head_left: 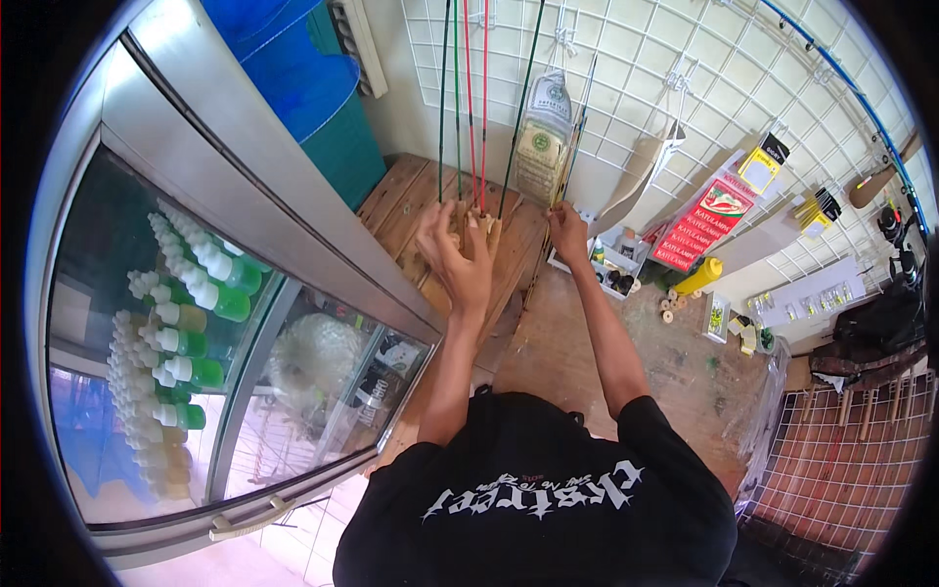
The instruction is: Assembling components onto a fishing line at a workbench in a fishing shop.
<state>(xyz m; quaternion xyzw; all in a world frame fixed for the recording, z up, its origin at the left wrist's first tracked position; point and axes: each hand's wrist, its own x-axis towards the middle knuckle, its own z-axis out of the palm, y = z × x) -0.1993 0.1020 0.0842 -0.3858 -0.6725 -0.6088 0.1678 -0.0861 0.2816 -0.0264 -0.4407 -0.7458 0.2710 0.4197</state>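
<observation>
Several thin rods, dark green and red, rise from a pale wooden holder [493,233] on the slatted wooden stand. My left hand [458,256] is at the holder's left side, fingers apart and curved beside the rods' lower ends; whether it touches them is hard to see. To the right, my right hand [567,231] is closed in a pinch at the lower end of a thin rod [577,137], one of a narrow bundle leaning against the wall grid. A clear bag of beige pellets [544,147] hangs between the rods and that bundle.
A glass cabinet [88,225] with green-and-white bottles stands close on my left. On the wooden tabletop [626,352] at right are a white tray [618,262] of small parts, a yellow bottle [700,276] and spools. Red packets [706,223] hang from the white wall grid [626,68].
</observation>
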